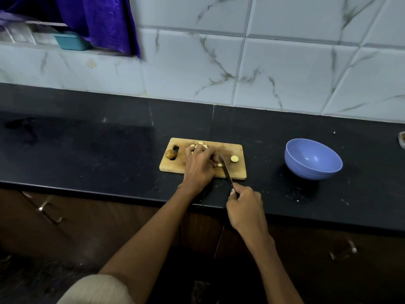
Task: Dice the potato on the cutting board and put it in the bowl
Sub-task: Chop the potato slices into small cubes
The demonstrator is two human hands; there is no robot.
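Observation:
A wooden cutting board [237,170] lies on the black counter. My left hand [200,164] sits on the board with its fingers curled over a potato piece [219,165], most of it hidden. My right hand [245,205] grips the handle of a knife [226,170], whose blade lies across the board just right of that piece. A round slice [234,158] lies to the right of the blade. Cut pieces [200,144] lie at the board's far edge. A brown-skinned end piece [171,154] rests by the handle slot. The blue bowl [313,159] stands empty to the right.
The black counter [87,145] runs along a white tiled wall. A teal container [71,40] and a purple cloth [105,20] are on a ledge at upper left. Brown cabinet doors with metal handles [47,208] are below the counter edge.

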